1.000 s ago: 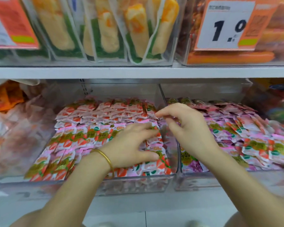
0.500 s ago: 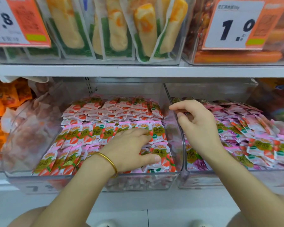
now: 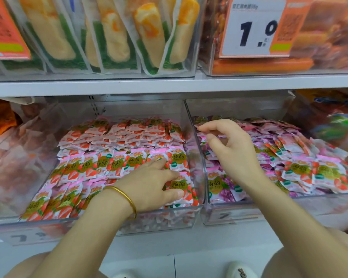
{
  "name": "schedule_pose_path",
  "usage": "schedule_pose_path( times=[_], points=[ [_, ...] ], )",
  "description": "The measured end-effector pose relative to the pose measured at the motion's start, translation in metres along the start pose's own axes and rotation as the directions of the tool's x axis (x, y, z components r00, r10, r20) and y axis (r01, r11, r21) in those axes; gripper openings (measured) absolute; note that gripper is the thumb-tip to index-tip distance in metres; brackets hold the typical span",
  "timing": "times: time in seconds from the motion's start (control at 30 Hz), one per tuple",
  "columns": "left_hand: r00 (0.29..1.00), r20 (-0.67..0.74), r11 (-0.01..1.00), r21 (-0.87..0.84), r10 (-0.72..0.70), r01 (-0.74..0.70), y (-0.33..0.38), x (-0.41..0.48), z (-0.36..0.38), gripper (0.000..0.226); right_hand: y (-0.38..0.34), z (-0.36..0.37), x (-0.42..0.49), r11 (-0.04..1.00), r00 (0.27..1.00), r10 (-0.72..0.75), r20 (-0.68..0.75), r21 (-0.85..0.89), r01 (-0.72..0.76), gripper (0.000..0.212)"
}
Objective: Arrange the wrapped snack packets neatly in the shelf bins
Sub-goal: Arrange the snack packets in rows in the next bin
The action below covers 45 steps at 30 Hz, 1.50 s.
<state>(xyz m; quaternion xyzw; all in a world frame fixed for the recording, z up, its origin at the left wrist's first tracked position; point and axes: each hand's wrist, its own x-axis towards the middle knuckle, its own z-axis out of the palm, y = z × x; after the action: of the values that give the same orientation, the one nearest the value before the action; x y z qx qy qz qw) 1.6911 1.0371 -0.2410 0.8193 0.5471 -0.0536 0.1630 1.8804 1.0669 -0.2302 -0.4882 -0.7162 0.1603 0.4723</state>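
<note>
Glossy pink-and-white strawberry packets [image 3: 113, 163], small, flat and pillow-shaped with crimped ends, are lying in overlapping rows inside the left bin [image 3: 159, 220], a clear hard-plastic box. The left hand [image 3: 149, 185] is resting on the front right corner of these rows. Its fingers [image 3: 159, 163] are lying spread and nearly straight on the wrappers, clamped on nothing, and the thumb is stretching apart from them along the front packet. Beyond these fingers, more packets are standing in tight rows towards the bin's back wall. A smooth gold bangle [image 3: 127, 199] is circling the left wrist.

Just right of those fingers, past the two touching clear walls, the right hand [image 3: 237, 155] is hovering over the right bin [image 3: 249, 211]. Its fingers [image 3: 215, 125] are loosely curled, with the index tip reaching to the back left corner and the thumb held apart below it; nothing is showing between them. Under and to the right of these fingers, mixed packets [image 3: 309, 171], some with strawberry print and some with purple, are lying in a looser, crinkled heap.

Above both hands, a white shelf edge [image 3: 249, 83] is running across, and a flat price card [image 3: 253, 29] is hanging over it.
</note>
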Motion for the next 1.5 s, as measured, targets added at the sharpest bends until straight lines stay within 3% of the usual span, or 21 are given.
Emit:
schedule_pose_path(
  times=[0.1, 0.17, 0.27, 0.3, 0.37, 0.47, 0.57, 0.67, 0.73, 0.83, 0.9, 0.97, 1.13, 1.27, 1.4, 1.5],
  points=[
    [0.999, -0.047, 0.999, -0.037, 0.015, -0.017, 0.001, 0.001, -0.009, 0.067, 0.006, -0.017, 0.002, 1.0, 0.999, 0.027, 0.016, -0.012, -0.027, 0.027],
    [0.96, -0.278, 0.996, -0.069, 0.035, -0.056, 0.004, 0.002, -0.018, 0.079, 0.015, -0.032, 0.005, 0.998, 0.998, 0.056, 0.013, -0.023, -0.056, 0.029],
    [0.732, -0.68, 0.972, -0.147, 0.036, -0.184, 0.024, 0.0, -0.032, 0.053, 0.03, -0.058, 0.006, 0.992, 0.993, 0.121, 0.003, -0.025, -0.121, 0.032],
    [0.666, -0.743, 0.959, -0.145, 0.056, -0.243, 0.036, -0.001, -0.035, 0.041, 0.035, -0.067, 0.006, 0.99, 0.99, 0.139, 0.004, -0.027, -0.139, 0.034],
    [0.618, -0.777, 0.933, -0.121, 0.123, -0.338, 0.06, 0.002, -0.037, 0.032, 0.044, -0.084, 0.005, 0.983, 0.985, 0.174, 0.0, -0.05, -0.174, 0.034],
    [0.66, -0.706, 0.906, -0.063, 0.256, -0.418, 0.09, 0.02, -0.032, 0.032, 0.061, -0.107, 0.005, 0.96, 0.974, 0.224, -0.022, -0.169, -0.225, 0.033],
    [0.738, -0.587, 0.912, 0.003, 0.333, -0.41, 0.114, 0.044, -0.024, 0.037, 0.08, -0.129, 0.003, 0.883, 0.96, 0.28, 0.014, -0.395, -0.252, 0.029],
    [0.827, -0.448, 0.93, 0.023, 0.339, -0.368, 0.133, 0.069, -0.012, 0.04, 0.09, -0.144, -0.002, 0.818, 0.938, 0.32, 0.134, -0.538, -0.202, 0.018],
    [0.854, -0.395, 0.937, 0.059, 0.338, -0.344, 0.142, 0.081, -0.008, 0.041, 0.093, -0.149, -0.004, 0.806, 0.887, 0.369, 0.279, -0.571, -0.155, 0.008],
    [0.861, -0.388, 0.94, 0.044, 0.327, -0.337, 0.147, 0.09, -0.006, 0.04, 0.094, -0.152, -0.008, 0.809, 0.733, 0.45, 0.51, -0.581, -0.092, 0.032],
    [0.862, -0.399, 0.944, 0.024, 0.312, -0.33, 0.146, 0.093, -0.005, 0.038, 0.096, -0.153, -0.01, 0.764, 0.661, 0.461, 0.592, -0.644, 0.045, 0.054],
    [0.865, -0.41, 0.947, -0.007, 0.291, -0.322, 0.147, 0.095, -0.004, 0.036, 0.096, -0.152, -0.012, 0.691, 0.625, 0.485, 0.612, -0.706, 0.155, 0.063],
    [0.857, -0.438, 0.944, -0.049, 0.273, -0.326, 0.15, 0.099, -0.005, 0.031, 0.095, -0.145, -0.013, 0.662, 0.666, 0.451, 0.594, -0.723, 0.196, 0.056],
    [0.853, -0.459, 0.944, -0.083, 0.247, -0.318, 0.15, 0.098, -0.005, 0.029, 0.094, -0.148, -0.012, 0.723, 0.784, 0.302, 0.542, -0.666, 0.182, 0.031],
    [0.865, -0.466, 0.927, -0.208, 0.186, -0.311, 0.153, 0.097, -0.009, 0.022, 0.094, -0.157, -0.012, 0.839, 0.891, 0.268, 0.366, -0.544, -0.029, 0.018],
    [0.913, -0.398, 0.844, -0.457, 0.088, -0.28, 0.159, 0.097, -0.014, 0.014, 0.093, -0.166, -0.014, 0.91, 0.951, 0.273, 0.145, -0.358, -0.207, 0.013]
  ],
)
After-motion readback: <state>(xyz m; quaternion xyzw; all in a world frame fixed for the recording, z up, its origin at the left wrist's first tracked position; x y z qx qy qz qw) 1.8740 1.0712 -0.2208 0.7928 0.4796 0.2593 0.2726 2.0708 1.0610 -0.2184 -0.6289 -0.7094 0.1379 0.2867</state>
